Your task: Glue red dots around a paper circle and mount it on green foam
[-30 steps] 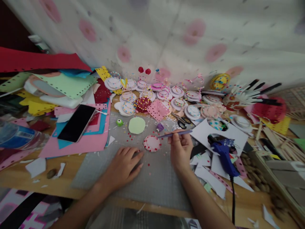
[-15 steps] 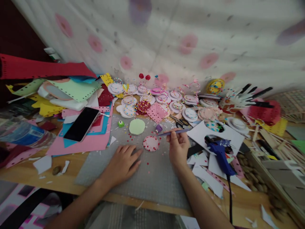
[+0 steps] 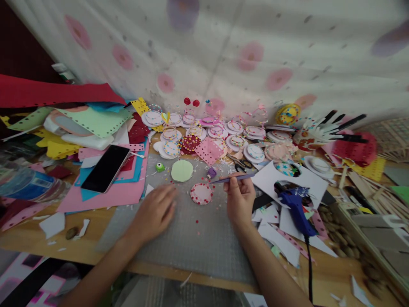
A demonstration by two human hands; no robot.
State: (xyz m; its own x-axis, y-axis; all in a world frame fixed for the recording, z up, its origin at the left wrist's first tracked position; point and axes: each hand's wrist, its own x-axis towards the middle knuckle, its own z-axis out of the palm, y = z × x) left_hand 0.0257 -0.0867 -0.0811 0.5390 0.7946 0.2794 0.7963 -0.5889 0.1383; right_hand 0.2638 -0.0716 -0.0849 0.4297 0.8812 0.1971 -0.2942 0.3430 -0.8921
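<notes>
My right hand (image 3: 240,199) grips slim purple tweezers (image 3: 220,180), their pointed tip reaching left over the grey cutting mat (image 3: 211,243). Just below that tip lies a round pink paper disc (image 3: 201,193) edged with small red pieces. My left hand (image 3: 153,215), slightly blurred, hovers over or rests on the mat left of the disc, thumb apart from the bent fingers and nothing visible in it. Beyond it sit a pale green scalloped paper disc (image 3: 182,170) and a small green figure (image 3: 159,167). A small purple object (image 3: 211,172) is near the tweezers' tip.
Several decorated paper hats (image 3: 171,148) line the back, with scissors (image 3: 239,162) before them. A blue glue gun (image 3: 297,209) lies on white paper scraps at right. A phone (image 3: 106,168) rests on coloured sheets at left, near a plastic bottle (image 3: 35,185).
My left hand has lifted or drawn back to the left, its spread fingers now more bent. My right hand keeps the tweezers in nearly the same place. The view has shifted slightly.
</notes>
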